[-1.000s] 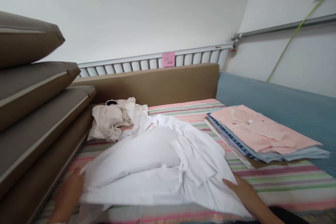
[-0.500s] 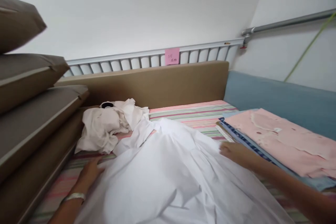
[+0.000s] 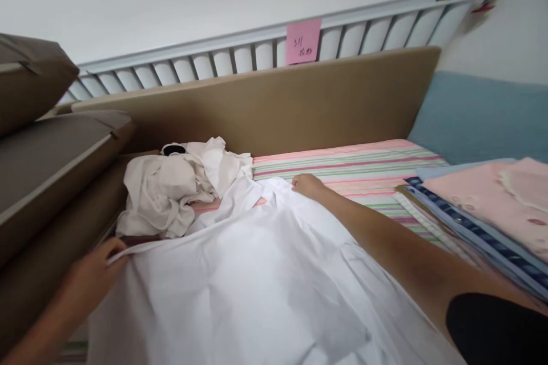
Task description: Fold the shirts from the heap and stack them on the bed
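A large white garment, thin and creased, is spread across the striped sheet in front of me. My left hand pinches its left edge and holds that edge slightly raised. At the far end, my right hand has its fingers closed on the garment's upper edge, the arm reaching over its right side. Just behind the garment lies a crumpled off-white cloth heap with a dark round spot on top. The near end of the white garment runs out of view.
Brown-grey cushions are stacked on the left. Folded clothes, pink, blue and striped, lie at the right. A brown padded board and a white railing with a pink note stand behind; a blue pad lines the right side.
My right hand has moved left and away to the garment's far edge. My left hand has taken hold of the left edge and lifted it. The view has shifted closer.
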{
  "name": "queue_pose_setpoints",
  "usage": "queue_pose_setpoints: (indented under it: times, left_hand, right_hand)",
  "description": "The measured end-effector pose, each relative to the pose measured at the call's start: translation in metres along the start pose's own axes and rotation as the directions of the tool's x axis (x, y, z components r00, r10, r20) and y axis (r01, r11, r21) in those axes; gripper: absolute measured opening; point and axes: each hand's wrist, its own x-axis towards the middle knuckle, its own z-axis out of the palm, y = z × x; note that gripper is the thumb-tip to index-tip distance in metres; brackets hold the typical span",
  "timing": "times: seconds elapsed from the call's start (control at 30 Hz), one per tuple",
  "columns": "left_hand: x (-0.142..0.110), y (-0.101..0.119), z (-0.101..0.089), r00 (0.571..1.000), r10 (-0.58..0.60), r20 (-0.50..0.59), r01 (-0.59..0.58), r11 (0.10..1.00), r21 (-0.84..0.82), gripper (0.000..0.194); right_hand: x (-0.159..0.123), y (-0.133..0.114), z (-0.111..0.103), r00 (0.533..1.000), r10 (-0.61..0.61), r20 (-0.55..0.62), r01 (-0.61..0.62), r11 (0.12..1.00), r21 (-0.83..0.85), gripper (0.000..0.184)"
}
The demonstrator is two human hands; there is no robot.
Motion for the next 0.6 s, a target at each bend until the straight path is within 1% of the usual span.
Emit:
queue_pose_setpoints:
  times: [0.03,0.07,0.1,0.13,0.2,0.23,0.27,0.3,0.33,0.37,0.4,0.43,0.47,0.5,0.53,0.57,0.6]
  left_hand:
    - [0.002,0.001,-0.009,0.997,-0.063,-0.054,0.066,0.996,0.054,0.018]
    - [0.004,0.005,-0.016,0.99,-0.099,-0.103,0.108,0.99,0.095,0.019]
    - [0.008,0.011,-0.018,0.986,-0.1,-0.136,0.116,0.986,0.119,0.02]
    - [0.012,0.019,-0.017,0.984,-0.081,-0.158,0.102,0.986,0.133,0.022]
    - [0.022,0.04,-0.005,0.983,-0.018,-0.18,0.048,0.985,0.163,0.024]
    - [0.027,0.051,0.004,0.983,0.021,-0.183,0.013,0.984,0.18,0.024]
    - [0.031,0.061,0.014,0.981,0.062,-0.184,-0.025,0.98,0.196,0.023]
    - [0.035,0.069,0.024,0.977,0.094,-0.189,-0.054,0.976,0.211,0.022]
    - [0.038,0.075,0.032,0.974,0.113,-0.196,-0.069,0.973,0.22,0.021]
    - [0.04,0.077,0.039,0.97,0.12,-0.21,-0.073,0.973,0.218,0.021]
    - [0.04,0.075,0.042,0.963,0.118,-0.242,-0.068,0.977,0.203,0.023]
    - [0.038,0.068,0.044,0.949,0.119,-0.292,-0.068,0.981,0.18,0.028]
    - [0.033,0.057,0.043,0.929,0.125,-0.349,-0.078,0.986,0.145,0.034]
    - [0.024,0.041,0.04,0.907,0.122,-0.402,-0.091,0.991,0.095,0.04]
    - [0.011,0.022,0.037,0.895,0.095,-0.436,-0.093,0.995,0.024,0.045]
    - [-0.006,-0.001,0.035,0.897,0.042,-0.44,-0.076,0.995,-0.061,0.048]
    - [-0.028,-0.025,0.033,0.912,-0.032,-0.41,-0.034,0.988,-0.153,0.049]
  right_hand:
    - [0.0,-0.003,-0.005,0.999,-0.008,-0.037,0.007,1.0,-0.009,0.02]
    - [-0.001,-0.004,-0.011,0.995,-0.006,-0.097,0.005,1.0,-0.015,0.021]
    - [-0.002,-0.004,-0.019,0.984,0.005,-0.178,-0.008,1.0,-0.015,0.023]
    - [-0.002,-0.003,-0.026,0.962,0.024,-0.271,-0.027,1.0,-0.007,0.024]
    - [-0.001,0.001,-0.037,0.888,0.085,-0.452,-0.076,0.996,0.039,0.023]
    - [0.0,0.003,-0.041,0.847,0.121,-0.518,-0.101,0.993,0.067,0.022]
    - [0.001,0.005,-0.043,0.819,0.159,-0.551,-0.128,0.987,0.093,0.021]
    - [0.002,0.006,-0.044,0.811,0.193,-0.553,-0.154,0.981,0.115,0.021]
    - [0.001,0.008,-0.044,0.815,0.218,-0.538,-0.171,0.976,0.136,0.022]
    - [-0.002,0.01,-0.044,0.828,0.224,-0.514,-0.168,0.974,0.155,0.023]
    - [-0.008,0.014,-0.044,0.848,0.204,-0.489,-0.139,0.976,0.167,0.024]
    - [-0.018,0.018,-0.044,0.869,0.16,-0.468,-0.088,0.981,0.172,0.027]
    - [-0.032,0.025,-0.044,0.889,0.095,-0.448,-0.022,0.986,0.164,0.031]
    - [-0.05,0.034,-0.044,0.902,0.018,-0.432,0.048,0.989,0.143,0.035]
    - [-0.073,0.047,-0.044,0.913,-0.042,-0.405,0.095,0.989,0.112,0.039]
    - [-0.099,0.062,-0.043,0.928,-0.082,-0.364,0.12,0.989,0.083,0.041]
    - [-0.127,0.081,-0.042,0.935,-0.084,-0.344,0.116,0.99,0.074,0.042]
